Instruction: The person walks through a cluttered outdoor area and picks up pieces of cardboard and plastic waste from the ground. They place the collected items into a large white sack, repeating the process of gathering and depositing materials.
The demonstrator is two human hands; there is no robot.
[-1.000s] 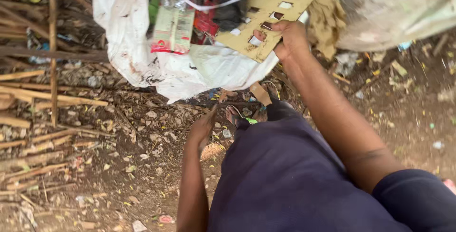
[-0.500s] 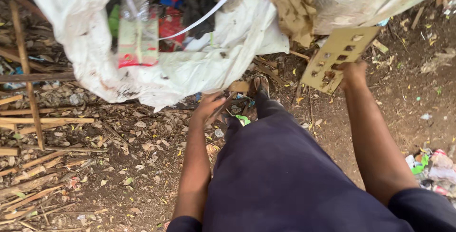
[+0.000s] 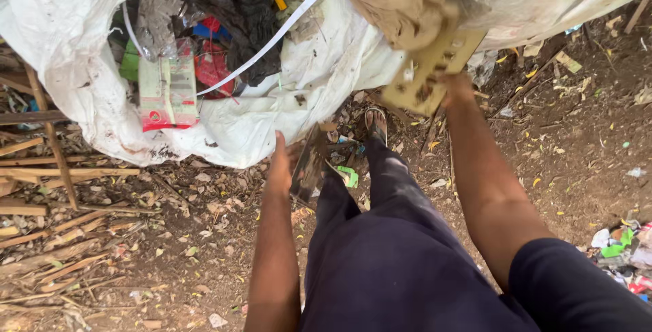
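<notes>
Cardboard is showing in the right hand [image 3: 456, 87] — a flat tan cardboard piece [image 3: 429, 77] full of cut-out holes. Fingers are pinching its lower edge, and it is hanging up by the big white sack [image 3: 272, 121] stuffed with rubbish. Lower down, the left hand [image 3: 280, 165] is gripping a dark, dirty flat scrap [image 3: 309, 163] — just in front of the sack, above the dirt ground [image 3: 170, 264].

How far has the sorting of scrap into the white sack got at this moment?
Already in: the white sack holds plastics, wrappers and dark cloth. In hand: the right hand lifts a perforated cardboard piece by the sack; the left hand grips a dark flat scrap. Left: litter at right.
</notes>
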